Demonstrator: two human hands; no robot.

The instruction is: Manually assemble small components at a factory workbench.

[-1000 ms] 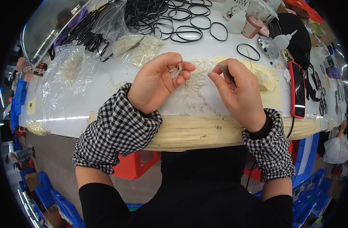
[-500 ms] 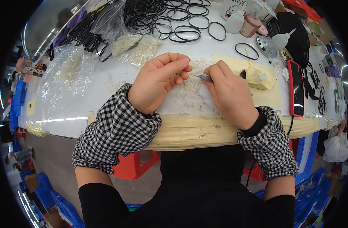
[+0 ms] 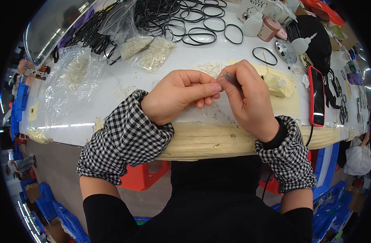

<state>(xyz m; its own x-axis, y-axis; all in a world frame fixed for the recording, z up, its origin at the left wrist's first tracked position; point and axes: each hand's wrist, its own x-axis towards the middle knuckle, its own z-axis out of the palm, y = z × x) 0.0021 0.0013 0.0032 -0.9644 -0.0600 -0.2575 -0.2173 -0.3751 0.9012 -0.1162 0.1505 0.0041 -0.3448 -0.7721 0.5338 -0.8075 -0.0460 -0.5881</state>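
Over the table's near part, my left hand is closed in a pinch, thumb against index finger. Whatever lies between those fingertips is too small to make out. My right hand grips a small grey metal blade-like tool, whose full shape is hidden by the fingers. The fingertips of both hands meet, with the tool's tip beside the left thumb. Beneath and behind them lie several small whitish strips in a loose heap, partly covered by my hands.
Clear bags of whitish strips and a flatter bag lie to the left. Black bands spread across the back. A tape-wrapped block and a red-cased phone sit right. Yellowish tape covers the near edge.
My left hand has moved right until its fingertips meet those of my right hand. The tool in my right hand has turned upward, its tip now beside the left thumb.
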